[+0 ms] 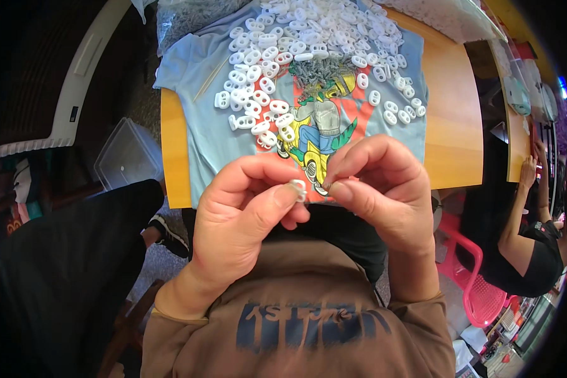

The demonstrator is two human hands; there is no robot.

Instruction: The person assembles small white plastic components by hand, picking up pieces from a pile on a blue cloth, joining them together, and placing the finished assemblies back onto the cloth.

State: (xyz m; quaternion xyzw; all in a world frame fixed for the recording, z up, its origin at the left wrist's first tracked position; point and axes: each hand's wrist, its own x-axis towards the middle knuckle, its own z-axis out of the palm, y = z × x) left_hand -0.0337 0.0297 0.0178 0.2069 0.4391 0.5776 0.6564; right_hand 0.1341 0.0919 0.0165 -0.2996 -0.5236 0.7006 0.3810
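Observation:
My left hand (236, 217) is closed, pinching a small white two-hole plastic cord lock (300, 189) between thumb and forefinger. Just to its right, my right hand (384, 192) is also closed, its thumb and forefinger pressed together at the tips. Whatever they pinch is too small and covered to make out. Beyond both hands, many loose white cord locks (252, 57) are heaped and scattered. Among them lies a pile of small grey pieces (318, 72) that look like metal springs. A light blue T-shirt (214, 142) with a colourful cartoon print is spread under everything.
The shirt covers most of a wooden table (453, 142). A clear bag of grey pieces (192, 25) sits at the far left. A transparent plastic bin (129, 157) stands on the left. On the right are a pink plastic chair (479, 283) and another person's arm (516, 214).

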